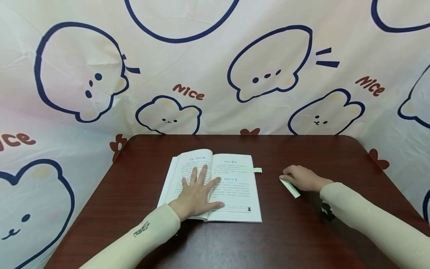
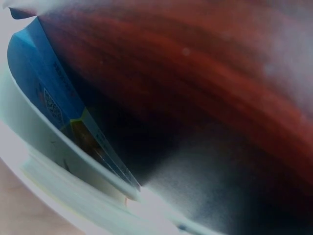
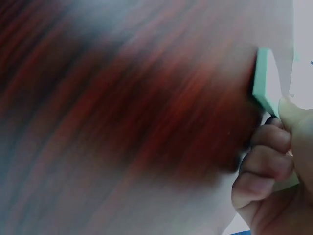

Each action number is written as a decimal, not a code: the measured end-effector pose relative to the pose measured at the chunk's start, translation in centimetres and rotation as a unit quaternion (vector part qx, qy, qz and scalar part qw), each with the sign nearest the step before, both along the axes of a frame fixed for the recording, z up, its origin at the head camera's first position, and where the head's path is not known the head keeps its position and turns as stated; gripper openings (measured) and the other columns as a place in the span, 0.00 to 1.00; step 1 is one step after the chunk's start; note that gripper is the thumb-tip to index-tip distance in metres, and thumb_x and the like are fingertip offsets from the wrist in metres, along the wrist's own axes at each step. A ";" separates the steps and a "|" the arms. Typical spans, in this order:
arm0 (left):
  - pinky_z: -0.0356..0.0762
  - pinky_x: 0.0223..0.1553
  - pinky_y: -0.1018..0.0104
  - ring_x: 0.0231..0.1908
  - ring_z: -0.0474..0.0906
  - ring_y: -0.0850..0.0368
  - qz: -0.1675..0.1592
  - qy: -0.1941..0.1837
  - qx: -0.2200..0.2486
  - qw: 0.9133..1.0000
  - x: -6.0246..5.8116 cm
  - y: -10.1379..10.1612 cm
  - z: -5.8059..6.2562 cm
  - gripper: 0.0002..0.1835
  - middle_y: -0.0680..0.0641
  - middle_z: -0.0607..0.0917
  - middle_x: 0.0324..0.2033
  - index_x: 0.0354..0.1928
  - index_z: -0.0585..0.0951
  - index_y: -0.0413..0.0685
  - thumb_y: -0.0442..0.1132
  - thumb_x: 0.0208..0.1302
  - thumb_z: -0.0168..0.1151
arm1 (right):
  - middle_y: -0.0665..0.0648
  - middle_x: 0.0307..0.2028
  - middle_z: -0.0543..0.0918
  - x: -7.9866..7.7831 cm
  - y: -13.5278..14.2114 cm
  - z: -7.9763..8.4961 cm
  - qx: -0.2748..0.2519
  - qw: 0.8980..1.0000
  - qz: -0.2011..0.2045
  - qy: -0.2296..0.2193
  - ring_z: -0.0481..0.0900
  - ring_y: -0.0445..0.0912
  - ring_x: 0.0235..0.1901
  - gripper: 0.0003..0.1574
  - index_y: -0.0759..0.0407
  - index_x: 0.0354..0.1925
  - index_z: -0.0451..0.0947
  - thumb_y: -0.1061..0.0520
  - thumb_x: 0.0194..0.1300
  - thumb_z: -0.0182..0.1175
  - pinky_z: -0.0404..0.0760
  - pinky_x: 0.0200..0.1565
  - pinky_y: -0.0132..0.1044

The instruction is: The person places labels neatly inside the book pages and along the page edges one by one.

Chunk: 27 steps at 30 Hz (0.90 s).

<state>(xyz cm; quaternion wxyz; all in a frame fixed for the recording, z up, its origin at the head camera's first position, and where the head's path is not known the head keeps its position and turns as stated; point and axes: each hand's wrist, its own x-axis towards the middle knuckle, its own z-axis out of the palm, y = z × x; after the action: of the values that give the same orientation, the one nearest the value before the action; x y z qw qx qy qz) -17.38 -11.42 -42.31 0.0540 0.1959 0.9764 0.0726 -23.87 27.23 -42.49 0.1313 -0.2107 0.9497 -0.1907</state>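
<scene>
Green pad (image 1: 291, 189): light, stiffish, bendable, we'd guess; best pinched at one end.
Right hand (image 1: 304, 177): fingers curled, pinching the green pad's end; pad lies right of the book, well apart.
Book (image 1: 235, 200): floppy pages, we'd press near the spine.
Left hand (image 1: 195, 198): fingers spread flat across the book, gripping nothing.

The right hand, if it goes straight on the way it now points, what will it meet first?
Most likely the pale green page tab jutting from the right edge of the open book; the right hand points left toward it, though the depth is unclear.
</scene>
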 end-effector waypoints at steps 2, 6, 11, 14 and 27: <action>0.55 0.62 0.17 0.77 0.44 0.23 0.000 -0.001 0.000 1.000 0.0 0.0 0.0 0.45 0.36 0.48 0.80 0.75 0.66 0.66 0.76 0.59 0.56 | 0.48 0.18 0.68 0.2 -0.2 0.0 0.020 1.000 0.002 0.010 0.64 0.40 0.19 0.23 0.52 0.23 0.69 0.50 0.79 0.51 0.64 0.25 0.32; 0.55 0.62 0.17 0.77 0.44 0.23 0.002 -0.001 -0.001 1.000 0.0 0.0 0.1 0.45 0.36 0.48 0.80 0.75 0.66 0.66 0.76 0.59 0.57 | 0.49 0.20 0.72 0.4 -0.6 -0.1 0.056 0.998 -0.001 0.028 0.67 0.40 0.21 0.21 0.53 0.28 0.76 0.47 0.79 0.51 0.66 0.26 0.33; 0.55 0.62 0.17 0.77 0.44 0.23 0.001 -0.002 0.000 1.000 0.0 0.1 0.0 0.46 0.36 0.48 0.80 0.75 0.66 0.66 0.76 0.58 0.57 | 0.48 0.19 0.70 0.2 -0.5 -0.3 0.035 0.999 -0.025 0.004 0.68 0.40 0.21 0.25 0.55 0.27 0.76 0.40 0.74 0.57 0.67 0.26 0.33; 0.55 0.62 0.16 0.77 0.44 0.23 0.000 -0.002 0.002 1.000 0.0 0.1 0.0 0.46 0.36 0.48 0.80 0.75 0.66 0.66 0.76 0.59 0.57 | 0.47 0.16 0.64 0.0 -0.2 -0.3 0.000 1.000 -0.023 -0.010 0.64 0.40 0.17 0.28 0.53 0.19 0.67 0.42 0.73 0.59 0.64 0.23 0.31; 0.55 0.61 0.17 0.77 0.45 0.23 0.000 0.001 0.000 1.000 0.0 0.0 0.0 0.45 0.35 0.48 0.80 0.75 0.66 0.66 0.76 0.59 0.57 | 0.48 0.16 0.69 0.4 -0.1 0.1 0.057 0.997 -0.028 0.049 0.67 0.41 0.20 0.25 0.50 0.20 0.74 0.43 0.72 0.60 0.65 0.23 0.32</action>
<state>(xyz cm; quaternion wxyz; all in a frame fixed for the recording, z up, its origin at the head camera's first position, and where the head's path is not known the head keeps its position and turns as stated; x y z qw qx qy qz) -17.35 -11.37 -42.35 0.0532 0.1962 0.9764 0.0727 -23.48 27.12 -42.38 0.0908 -0.1858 0.9698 -0.1293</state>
